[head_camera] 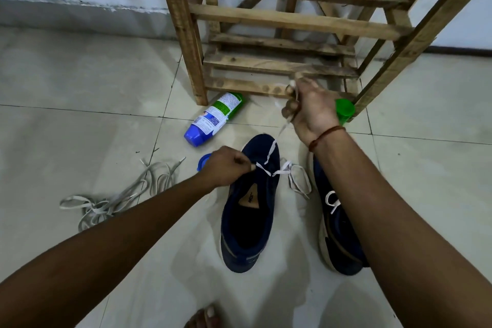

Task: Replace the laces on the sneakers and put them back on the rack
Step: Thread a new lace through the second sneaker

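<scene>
The white lace (269, 156) is flat, soft and near weightless. I'd guess it slips out of the eyelets once it goes slack, so the stiffer tips look the best place to pinch. The left hand (226, 168) pinches one end just beside the navy sneaker (250, 224) on the floor under both hands; the right hand (310, 112), raised and blurred, is clenched round the other end, with the rack (292, 21) just beyond it.

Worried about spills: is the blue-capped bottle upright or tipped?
Tipped: the bottle lies on its side on the floor.
</scene>
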